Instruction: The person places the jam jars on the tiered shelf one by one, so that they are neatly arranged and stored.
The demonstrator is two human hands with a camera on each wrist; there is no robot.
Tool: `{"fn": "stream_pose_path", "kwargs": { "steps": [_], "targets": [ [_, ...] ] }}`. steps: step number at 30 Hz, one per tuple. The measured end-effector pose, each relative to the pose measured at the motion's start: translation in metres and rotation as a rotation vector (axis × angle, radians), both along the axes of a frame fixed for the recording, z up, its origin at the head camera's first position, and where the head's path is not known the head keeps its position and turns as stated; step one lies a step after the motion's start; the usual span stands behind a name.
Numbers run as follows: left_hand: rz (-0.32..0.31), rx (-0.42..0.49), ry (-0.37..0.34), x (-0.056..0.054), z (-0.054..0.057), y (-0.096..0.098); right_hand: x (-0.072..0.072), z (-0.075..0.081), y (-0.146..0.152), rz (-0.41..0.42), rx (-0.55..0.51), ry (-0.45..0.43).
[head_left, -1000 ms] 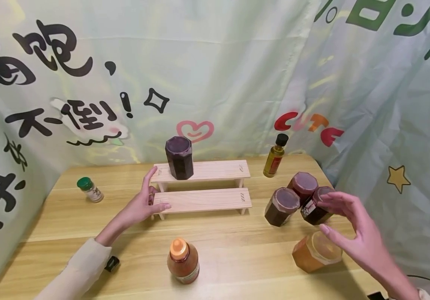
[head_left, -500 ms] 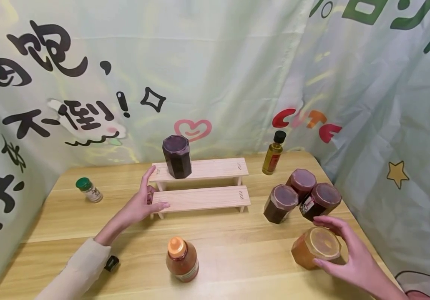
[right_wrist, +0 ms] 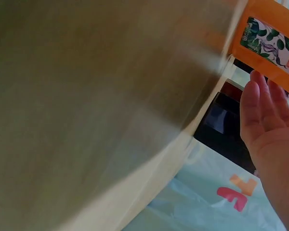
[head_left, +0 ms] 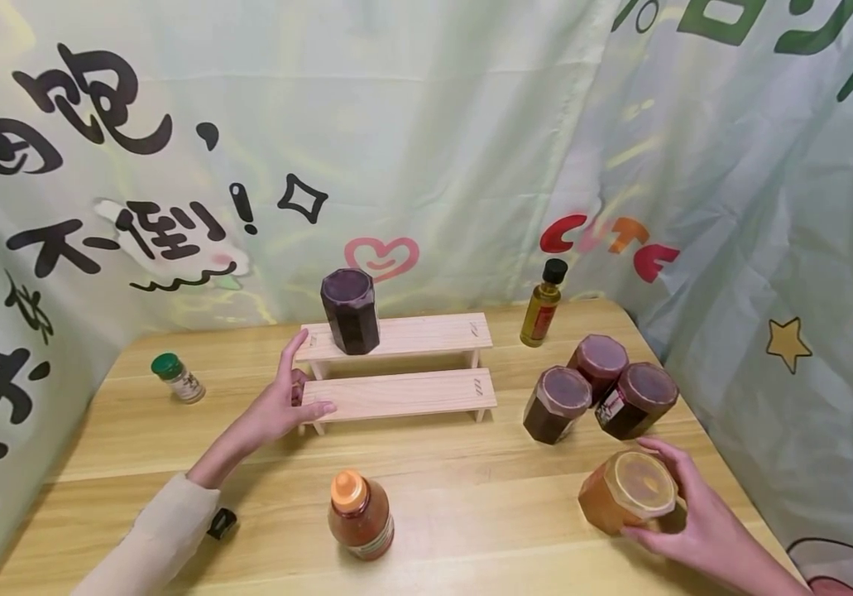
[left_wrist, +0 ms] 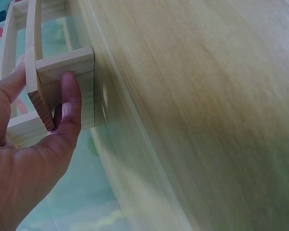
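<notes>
My left hand (head_left: pixel 275 410) grips the left end of a two-tier wooden rack (head_left: pixel 404 396); the left wrist view shows its fingers and thumb around the end of a board (left_wrist: pixel 33 62). On the upper tier stands a dark octagonal jar (head_left: pixel 352 314). At right, my right hand (head_left: pixel 705 517) curves round an amber jar (head_left: pixel 623 492) standing on the table, thumb at its near side, fingers behind. In the right wrist view the fingers (right_wrist: pixel 262 106) lie close against the jar's orange side (right_wrist: pixel 241 45), which bears a leafy label; the thumb is hidden there.
Several dark jars (head_left: pixel 597 389) cluster behind the amber jar. An oil bottle (head_left: pixel 543 305) stands at the back right. An orange-capped sauce bottle (head_left: pixel 361 517) is at front centre, and a green-capped shaker (head_left: pixel 179 378) at left. Printed curtains (head_left: pixel 456 165) close off the back and sides.
My right hand has come down from above the dark jars to the amber jar and closed in around it. The left hand stays on the rack. The jars have not visibly moved.
</notes>
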State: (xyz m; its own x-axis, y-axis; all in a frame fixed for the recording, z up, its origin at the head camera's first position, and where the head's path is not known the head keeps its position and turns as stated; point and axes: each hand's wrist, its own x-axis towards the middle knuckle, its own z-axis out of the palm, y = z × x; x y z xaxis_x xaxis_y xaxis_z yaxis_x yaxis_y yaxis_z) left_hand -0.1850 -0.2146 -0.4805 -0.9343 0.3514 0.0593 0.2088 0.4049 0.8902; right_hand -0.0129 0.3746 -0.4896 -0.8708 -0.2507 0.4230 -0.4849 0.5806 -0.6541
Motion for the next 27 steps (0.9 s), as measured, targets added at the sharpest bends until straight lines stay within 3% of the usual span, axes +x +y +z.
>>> {"fn": "stream_pose_path", "kwargs": {
  "steps": [12, 27],
  "targets": [
    [-0.001, 0.000, 0.020, 0.001, 0.003, -0.001, -0.002, 0.004, -0.004, 0.026, -0.036, -0.143],
    [0.003, -0.022, 0.002, 0.001, 0.002, -0.002, -0.003, 0.012, -0.011, -0.089, -0.028, -0.008]
  ]
}}
